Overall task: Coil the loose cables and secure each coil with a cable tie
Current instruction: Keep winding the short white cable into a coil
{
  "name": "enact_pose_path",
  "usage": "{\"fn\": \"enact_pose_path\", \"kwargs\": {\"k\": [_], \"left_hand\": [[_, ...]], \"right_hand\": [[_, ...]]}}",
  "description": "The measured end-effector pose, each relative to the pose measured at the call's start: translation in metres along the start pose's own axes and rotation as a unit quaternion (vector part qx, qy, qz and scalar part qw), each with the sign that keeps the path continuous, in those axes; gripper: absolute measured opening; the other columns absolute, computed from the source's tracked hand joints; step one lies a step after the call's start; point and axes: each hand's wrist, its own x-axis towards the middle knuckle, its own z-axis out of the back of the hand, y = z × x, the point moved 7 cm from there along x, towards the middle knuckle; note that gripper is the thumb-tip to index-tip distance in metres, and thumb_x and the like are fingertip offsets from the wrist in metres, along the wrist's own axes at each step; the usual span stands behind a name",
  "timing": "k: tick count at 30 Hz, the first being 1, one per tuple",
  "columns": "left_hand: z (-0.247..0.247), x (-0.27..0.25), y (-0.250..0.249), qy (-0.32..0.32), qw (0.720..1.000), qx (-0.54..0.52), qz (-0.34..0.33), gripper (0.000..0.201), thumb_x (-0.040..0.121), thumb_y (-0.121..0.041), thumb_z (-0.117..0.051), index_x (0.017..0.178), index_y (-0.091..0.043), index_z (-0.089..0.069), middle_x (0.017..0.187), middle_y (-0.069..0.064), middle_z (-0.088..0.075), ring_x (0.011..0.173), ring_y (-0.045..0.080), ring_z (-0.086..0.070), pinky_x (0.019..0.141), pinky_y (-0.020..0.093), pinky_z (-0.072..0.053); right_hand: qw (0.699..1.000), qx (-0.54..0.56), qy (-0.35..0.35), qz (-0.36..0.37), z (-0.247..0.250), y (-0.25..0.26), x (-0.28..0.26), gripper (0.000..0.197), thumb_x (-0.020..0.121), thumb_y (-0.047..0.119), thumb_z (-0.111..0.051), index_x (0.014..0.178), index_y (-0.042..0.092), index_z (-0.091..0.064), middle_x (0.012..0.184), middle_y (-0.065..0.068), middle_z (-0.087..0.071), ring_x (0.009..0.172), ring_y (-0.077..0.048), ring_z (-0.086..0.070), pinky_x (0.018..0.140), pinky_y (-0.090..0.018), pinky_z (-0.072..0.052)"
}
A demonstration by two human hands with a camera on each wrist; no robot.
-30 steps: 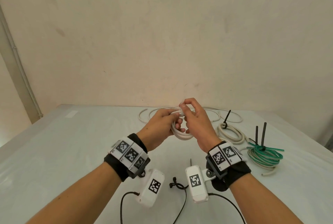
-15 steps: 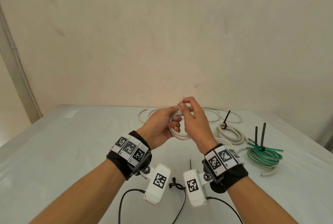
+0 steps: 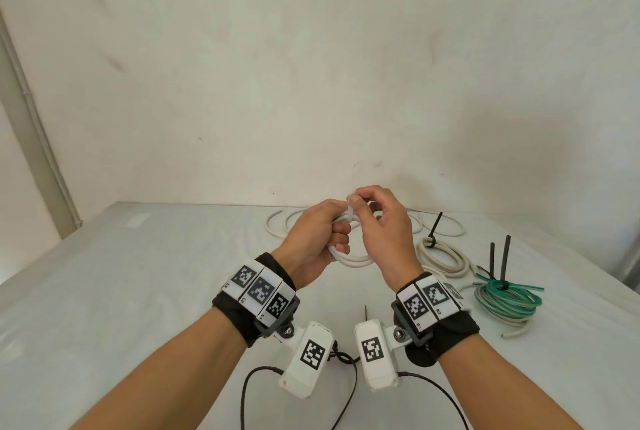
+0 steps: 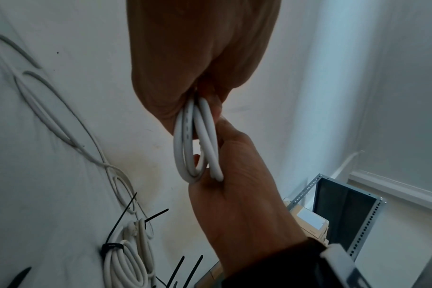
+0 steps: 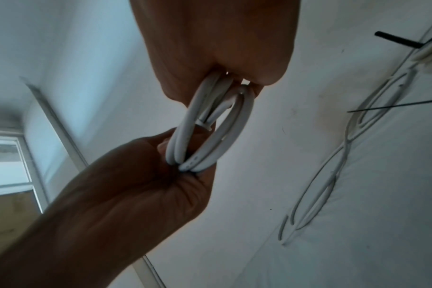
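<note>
- Both hands are up above the table [image 3: 145, 291], holding a small white cable coil [image 3: 349, 258] between them
- The left hand [image 3: 311, 242] has its fingers curled round the coil's left side
- The right hand [image 3: 384, 228] pinches the top of the coil, thumb against fingertips
- On the table to the right lie a cream coil [image 3: 443, 258] and a green coil [image 3: 505, 301], each bound with a black tie
- A loose white cable [image 3: 280, 218] sprawls near the wall behind the hands
</note>
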Motion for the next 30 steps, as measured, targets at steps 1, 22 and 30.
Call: {"fn": "enact_pose_path", "kwargs": {"k": [1,22,30], "left_hand": [[0.0,0.0,0.0,-0.002,1.0,0.01,-0.005,0.018,0.107,-0.023,-0.051,0.092,-0.016,-0.056,0.06,-0.004,-0.038,0.047,0.008,-0.03,0.042,0.018,-0.035],[0.002,-0.001,0.011,-0.019,1.0,0.002,-0.007,0.013,0.107,-0.016,-0.053,0.098,-0.016,-0.062,0.055,-0.004,-0.037,0.042,0.007,-0.028,0.036,0.017,-0.03],[-0.005,-0.003,0.004,0.004,1.0,0.013,-0.009,0.018,0.109,-0.023,-0.051,0.091,-0.019,-0.053,0.056,-0.004,-0.036,0.043,0.007,-0.027,0.036,0.017,-0.028]], "right_hand": [[1.0,-0.008,0.005,0.008,0.0,0.001,0.0,0.007,0.099,0.02,-0.066,0.094,0.024,-0.07,0.099,0.008,-0.067,0.088,-0.004,-0.058,0.078,-0.014,-0.044],[0.998,-0.029,-0.017,0.058,0.0,0.007,-0.006,0.007,0.098,0.01,-0.065,0.096,0.015,-0.07,0.101,0.006,-0.062,0.088,0.0,-0.058,0.076,-0.007,-0.04],[0.999,0.042,-0.009,-0.012,-0.001,0.006,0.001,0.021,0.097,0.013,-0.066,0.086,0.031,-0.068,0.096,0.017,-0.062,0.096,-0.013,-0.064,0.09,-0.036,-0.055]]}}
